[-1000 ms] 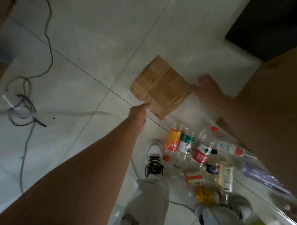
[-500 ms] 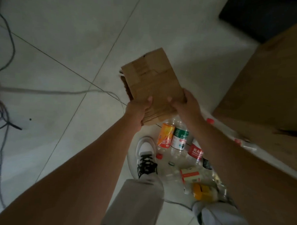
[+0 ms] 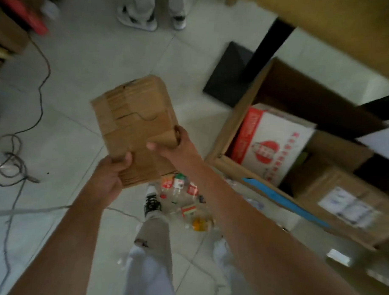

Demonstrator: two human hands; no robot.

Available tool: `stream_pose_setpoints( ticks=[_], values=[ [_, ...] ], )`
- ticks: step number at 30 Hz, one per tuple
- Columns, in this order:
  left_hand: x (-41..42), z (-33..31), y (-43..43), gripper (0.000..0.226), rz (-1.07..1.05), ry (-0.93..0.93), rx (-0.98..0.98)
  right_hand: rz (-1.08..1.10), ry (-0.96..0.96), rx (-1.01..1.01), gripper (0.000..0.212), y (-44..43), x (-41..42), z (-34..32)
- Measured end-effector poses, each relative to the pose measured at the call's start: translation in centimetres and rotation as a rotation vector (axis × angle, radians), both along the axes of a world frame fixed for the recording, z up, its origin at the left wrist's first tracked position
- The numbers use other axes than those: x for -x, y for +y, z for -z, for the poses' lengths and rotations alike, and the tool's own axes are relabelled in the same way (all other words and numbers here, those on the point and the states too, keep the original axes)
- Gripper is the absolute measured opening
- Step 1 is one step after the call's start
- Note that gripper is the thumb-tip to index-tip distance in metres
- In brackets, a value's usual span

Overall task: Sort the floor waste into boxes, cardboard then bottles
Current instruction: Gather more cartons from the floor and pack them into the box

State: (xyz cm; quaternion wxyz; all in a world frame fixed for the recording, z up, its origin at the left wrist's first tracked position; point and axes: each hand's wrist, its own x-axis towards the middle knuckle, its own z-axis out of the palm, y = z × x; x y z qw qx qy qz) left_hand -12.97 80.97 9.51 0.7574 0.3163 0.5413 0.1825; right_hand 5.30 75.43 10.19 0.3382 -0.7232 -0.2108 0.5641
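A flattened brown cardboard piece [image 3: 132, 121] is held up in the air at mid frame. My left hand [image 3: 110, 175] grips its near left corner. My right hand [image 3: 176, 144] clasps its right edge, thumb on top. Below it, several plastic bottles [image 3: 179, 186] with coloured labels lie on the floor by my shoes. To the right stands a large open cardboard box [image 3: 231, 126] with a white and red carton [image 3: 270, 145] and other folded cardboard inside.
Grey cables [image 3: 16, 163] coil on the tiled floor at left. A black table base and post [image 3: 231, 73] stand beyond the open box. Another person's feet [image 3: 147, 15] are at the top. A second brown box with a label [image 3: 350, 205] lies inside the big box at right.
The view has swung up and right, revealing the open box. Both hands have lifted the cardboard higher, and my right hand has shifted to its right edge.
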Motion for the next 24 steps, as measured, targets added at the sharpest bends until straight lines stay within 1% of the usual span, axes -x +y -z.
stream_pose_setpoints(
  ticks=[1, 2, 3, 4, 5, 8, 9, 12, 14, 15, 16, 17, 19, 21, 23, 24],
  values=[
    [-1.1, -2.0, -0.6, 0.025, 0.014, -0.043, -0.021, -0.01, 0.042, -0.045, 0.107, -0.5, -1.7, -2.0],
    [-2.7, -3.9, -1.3, 0.035, 0.033, -0.072, -0.041, 0.001, 0.07, -0.095, 0.109, -1.4, -3.4, -3.8],
    [-4.4, -5.5, -2.2, 0.05, 0.076, -0.084, -0.056, 0.029, 0.082, -0.143, 0.11, -2.7, -5.2, -5.3],
    [-6.3, -6.8, -3.2, 0.062, 0.115, -0.083, -0.066, 0.068, 0.084, -0.187, 0.108, -4.1, -6.8, -6.5],
    [-8.4, -7.7, -4.2, 0.065, 0.149, -0.09, -0.071, 0.111, 0.082, -0.23, 0.104, -5.7, -8.5, -7.6],
    [-14.5, -9.0, -7.7, 0.05, 0.218, -0.101, -0.038, 0.234, 0.044, -0.273, 0.087, -11.3, -12.9, -9.8],
    [-16.4, -9.0, -8.7, 0.045, 0.251, -0.101, -0.029, 0.286, 0.029, -0.265, 0.086, -13.3, -14.2, -10.2],
    [-21.4, -8.4, -11.2, 0.038, 0.395, -0.11, -0.019, 0.478, 0.018, -0.184, 0.099, -18.8, -17.0, -9.7],
    [-24.1, -7.1, -11.9, 0.037, 0.477, -0.086, -0.021, 0.579, 0.02, -0.143, 0.103, -21.1, -18.0, -8.7],
    [-25.3, -5.6, -12.0, 0.038, 0.512, -0.062, -0.032, 0.6, -0.013, -0.141, 0.102, -21.8, -18.4, -7.8],
    [-26.5, -4.0, -12.1, 0.039, 0.536, -0.02, -0.065, 0.593, -0.066, -0.127, 0.098, -22.1, -18.7, -6.7],
    [-27.6, -1.9, -12.1, 0.043, 0.533, 0.063, -0.117, 0.554, -0.121, -0.096, 0.092, -22.2, -19.0, -5.2],
    [-29.5, 2.3, -12.6, 0.053, 0.501, 0.347, -0.266, 0.426, -0.175, 0.047, 0.078, -21.6, -19.5, -1.2],
    [-31.1, 5.2, -13.8, 0.066, 0.523, 0.564, -0.382, 0.337, -0.149, 0.241, 0.064, -21.2, -19.8, 2.9],
    [-32.0, 6.6, -14.7, 0.074, 0.579, 0.642, -0.418, 0.3, -0.147, 0.396, 0.045, -21.2, -20.2, 5.4],
    [-32.1, 6.9, -14.9, 0.074, 0.587, 0.662, -0.406, 0.256, -0.155, 0.418, 0.039, -21.5, -20.4, 5.9]
  ],
)
